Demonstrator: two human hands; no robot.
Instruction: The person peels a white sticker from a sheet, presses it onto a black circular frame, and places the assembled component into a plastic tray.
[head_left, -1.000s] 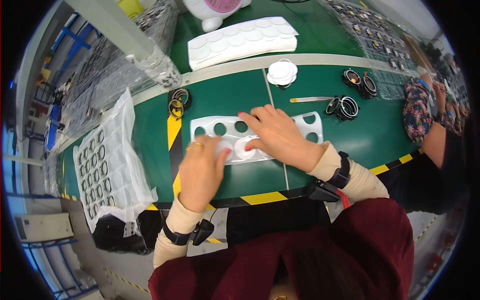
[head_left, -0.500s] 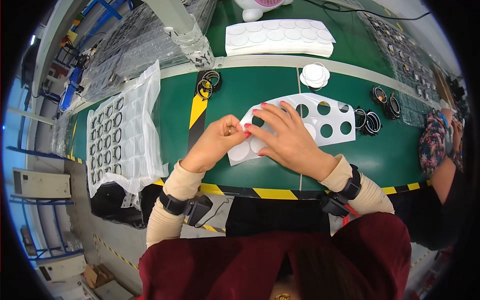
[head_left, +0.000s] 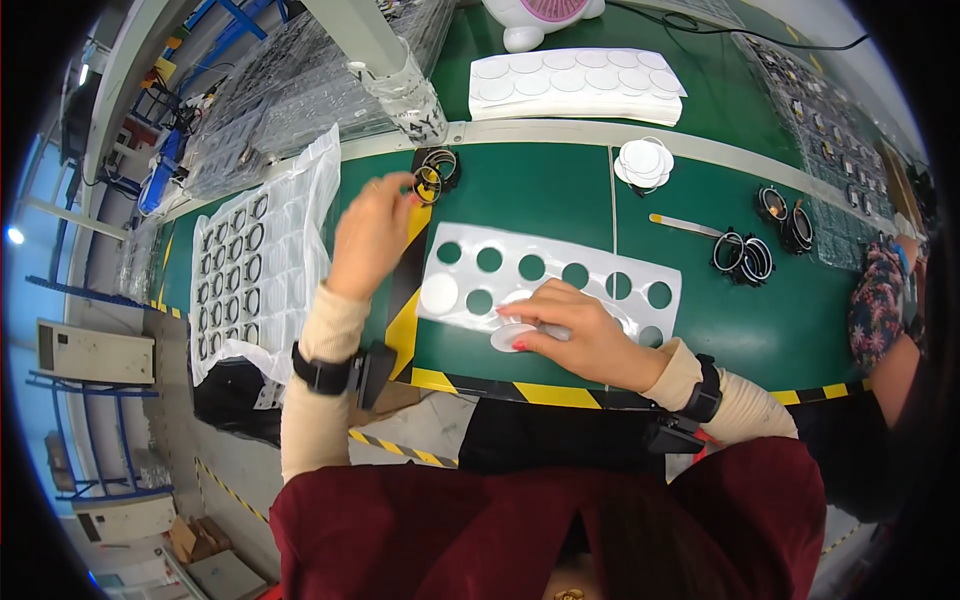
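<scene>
Green-topped bench (head_left: 540, 205) with black-and-yellow striped tape on it; everything placed here by the glossy white sheet pierced with round holes (head_left: 508, 281), which lies flat on it, near the front edge.

Left of the sheet: translucent white moulded plastic tray (head_left: 290, 265), dark rings seated in rows over its left part.

The sheet itself: green shows through most holes; the leftmost place of its near row is filled by a flat white disc (head_left: 438, 294).

Beyond the sheet, past a pale rail: stack of white rectangular sheets marked with circles (head_left: 575, 85). Behind that stack, part of a white plastic fan with a pink grille (head_left: 552, 8).

Right of the sheet, well apart: a co-worker's dark floral sleeve (head_left: 873, 305).

Right hand (head_left: 570, 330): over the near part of the sheet, thumb and fingers pinched narrow on a second, tilted white disc (head_left: 512, 337) at the sheet's near edge.

Left hand (head_left: 372, 235): off the sheet's far left corner, fingers curled, tips close to a cluster of dark and metallic rings (head_left: 437, 178). Cannot tell whether it grips or touches them.

Beyond the sheet's right half: loose pile of white discs (head_left: 643, 163).

Right of the sheet's far edge: black-and-silver ring parts (head_left: 745, 257), beside slim metal tweezers with a yellow end (head_left: 685, 225).
</scene>
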